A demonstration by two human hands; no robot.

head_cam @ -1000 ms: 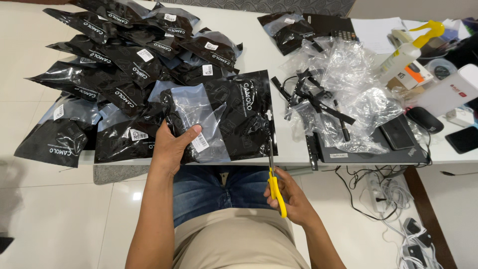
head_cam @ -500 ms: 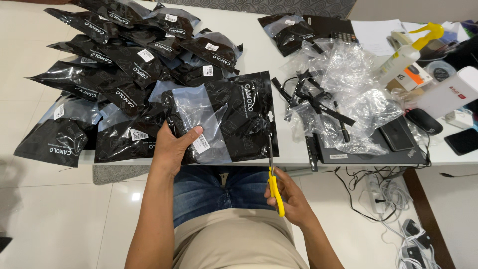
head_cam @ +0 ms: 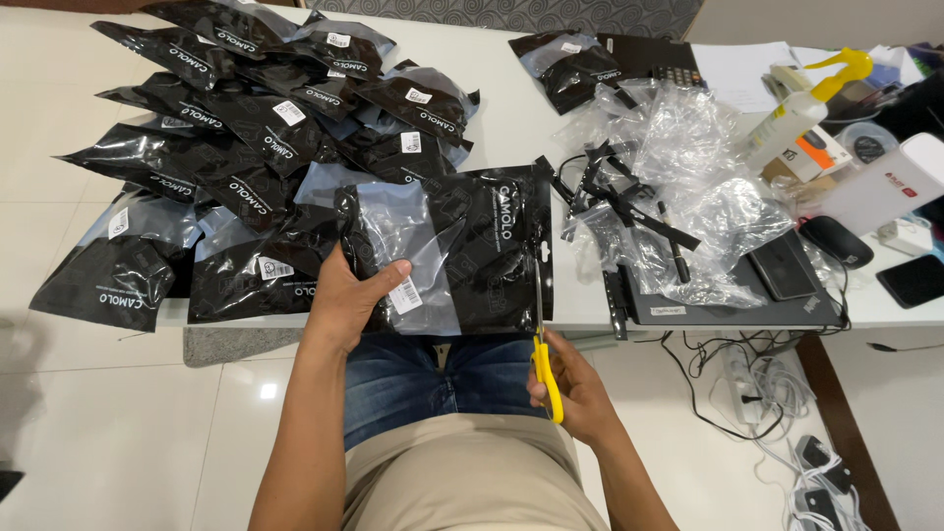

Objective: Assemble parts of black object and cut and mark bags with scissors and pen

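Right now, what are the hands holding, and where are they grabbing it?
The left hand grips a black plastic pouch by its left edge. The right hand holds scissors by their yellow handles.

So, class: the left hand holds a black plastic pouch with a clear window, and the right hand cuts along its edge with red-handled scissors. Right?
Not quite. The head view shows yellow-handled scissors, not red. The rest stands: the left hand holds the black plastic pouch with a clear window, and the right hand works the scissors along its right edge.

Table's (head_cam: pixel 511 128) left half blocked by black pouches (head_cam: pixel 265 147); right edge crowded with clear bags (head_cam: pixel 688 167) and laptop (head_cam: pixel 728 295). Open strip runs centre-back.
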